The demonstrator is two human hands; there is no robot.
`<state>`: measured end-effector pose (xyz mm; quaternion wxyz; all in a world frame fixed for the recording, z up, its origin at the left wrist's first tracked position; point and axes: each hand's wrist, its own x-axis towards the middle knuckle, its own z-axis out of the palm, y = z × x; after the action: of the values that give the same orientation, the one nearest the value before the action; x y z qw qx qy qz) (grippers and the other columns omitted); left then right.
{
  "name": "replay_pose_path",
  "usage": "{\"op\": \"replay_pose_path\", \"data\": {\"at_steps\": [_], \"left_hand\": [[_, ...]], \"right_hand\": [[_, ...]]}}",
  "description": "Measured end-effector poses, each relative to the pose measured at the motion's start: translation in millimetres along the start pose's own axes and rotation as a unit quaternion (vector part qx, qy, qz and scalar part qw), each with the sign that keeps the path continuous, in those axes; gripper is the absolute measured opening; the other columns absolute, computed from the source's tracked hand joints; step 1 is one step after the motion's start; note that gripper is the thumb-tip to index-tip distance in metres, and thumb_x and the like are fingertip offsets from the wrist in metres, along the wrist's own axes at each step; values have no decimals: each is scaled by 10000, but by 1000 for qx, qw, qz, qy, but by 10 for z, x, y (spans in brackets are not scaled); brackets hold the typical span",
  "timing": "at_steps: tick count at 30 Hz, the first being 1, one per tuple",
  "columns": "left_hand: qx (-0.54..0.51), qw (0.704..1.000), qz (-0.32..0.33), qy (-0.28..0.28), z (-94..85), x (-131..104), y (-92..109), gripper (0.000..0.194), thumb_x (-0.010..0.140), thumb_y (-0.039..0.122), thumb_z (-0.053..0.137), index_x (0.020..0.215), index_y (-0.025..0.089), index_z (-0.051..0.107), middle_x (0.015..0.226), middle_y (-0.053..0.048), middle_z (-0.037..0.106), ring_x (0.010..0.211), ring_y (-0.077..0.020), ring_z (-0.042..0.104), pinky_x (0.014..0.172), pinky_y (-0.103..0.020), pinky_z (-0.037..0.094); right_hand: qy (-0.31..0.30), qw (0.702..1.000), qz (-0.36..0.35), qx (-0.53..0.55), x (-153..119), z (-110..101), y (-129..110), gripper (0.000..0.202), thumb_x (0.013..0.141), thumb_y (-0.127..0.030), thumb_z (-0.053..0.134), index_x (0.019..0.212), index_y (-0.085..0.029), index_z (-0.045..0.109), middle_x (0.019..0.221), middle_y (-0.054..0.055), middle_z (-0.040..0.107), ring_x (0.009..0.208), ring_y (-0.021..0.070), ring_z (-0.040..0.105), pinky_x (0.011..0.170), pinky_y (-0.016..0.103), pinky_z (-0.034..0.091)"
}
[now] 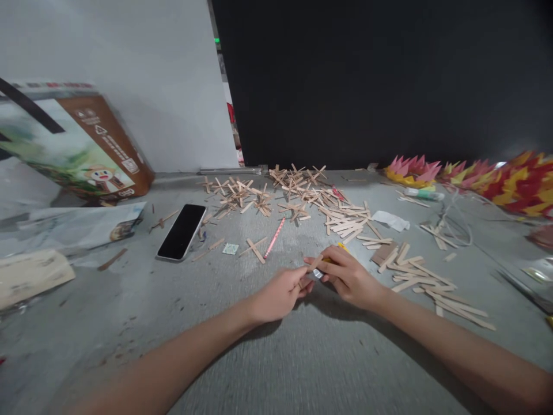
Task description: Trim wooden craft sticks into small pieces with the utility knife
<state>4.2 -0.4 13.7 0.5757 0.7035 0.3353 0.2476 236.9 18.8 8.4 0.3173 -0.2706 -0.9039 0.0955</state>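
My left hand [280,293] pinches a short wooden craft stick [316,263], which points up and to the right. Closed around what looks like a yellow utility knife [342,246], my right hand [349,278] hides most of it; a pale metallic end [318,274] shows below the stick. Both hands meet just above the table, fingertips nearly touching. Beyond them lie a crossed pair of sticks [256,251] and a pink striped pencil [275,237]. A pile of loose craft sticks [425,279] spreads to the right of my right hand.
Several star-shaped stick bundles [244,193] and more sticks [345,219] lie toward the back. A black-screened phone [182,232] and a printed bag [101,144] are at left. A glue stick [424,194], a thin cable [458,222] and folded-paper pieces [412,170] are at right.
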Motion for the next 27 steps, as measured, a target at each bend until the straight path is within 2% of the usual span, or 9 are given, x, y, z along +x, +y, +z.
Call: {"op": "replay_pose_path", "data": {"at_steps": [3, 5, 10, 16, 22, 27], "left_hand": [[27, 1000, 7, 8, -16, -10, 31, 300, 1061, 345, 383, 921, 152, 564, 761, 13, 479, 632, -102, 370, 603, -223, 345], [31, 999, 12, 14, -7, -7, 36, 278, 1054, 332, 391, 900, 158, 544, 757, 11, 482, 636, -104, 383, 611, -222, 358], [-8, 1000, 7, 11, 21, 6, 14, 220, 1037, 276, 410, 1057, 134, 577, 845, -28, 547, 715, -120, 471, 692, -236, 423], [19, 1000, 24, -2, -17, -3, -28, 318, 1070, 327, 366, 1012, 132, 611, 801, -11, 522, 666, -113, 401, 635, -231, 378], [-60, 998, 15, -1, 18, 23, -64, 316, 1053, 298, 403, 1198, 137, 633, 979, -67, 587, 828, -132, 525, 818, -257, 475], [-27, 1000, -14, -3, 5, -3, -40, 369, 1062, 420, 394, 990, 134, 615, 830, -14, 491, 702, -115, 405, 669, -229, 387]], "right_hand": [[5, 1000, 7, 1, 5, -1, 5, 501, 1012, -110, 504, 1480, -277, 574, 1017, 97, 635, 928, 242, 575, 794, 388, 515], [7, 1000, 6, -2, 16, 4, 3, 497, 1013, -106, 498, 1473, -273, 580, 1011, 98, 637, 924, 240, 576, 793, 385, 519], [-1, 1000, 1, -9, 27, 13, -1, 504, 1013, -109, 508, 1479, -288, 576, 1036, 100, 640, 937, 244, 590, 811, 392, 523], [2, 1000, 1, -1, 22, 2, -7, 529, 1016, -109, 512, 1507, -302, 547, 1039, 95, 644, 938, 243, 587, 795, 380, 514], [-1, 1000, -10, -4, 32, 2, -14, 512, 1027, -113, 502, 1501, -302, 547, 1057, 91, 645, 953, 234, 584, 830, 388, 511], [1, 1000, 3, -8, 11, -11, -2, 462, 1024, -123, 506, 1449, -282, 595, 1030, 93, 640, 944, 237, 588, 810, 382, 523]]}}
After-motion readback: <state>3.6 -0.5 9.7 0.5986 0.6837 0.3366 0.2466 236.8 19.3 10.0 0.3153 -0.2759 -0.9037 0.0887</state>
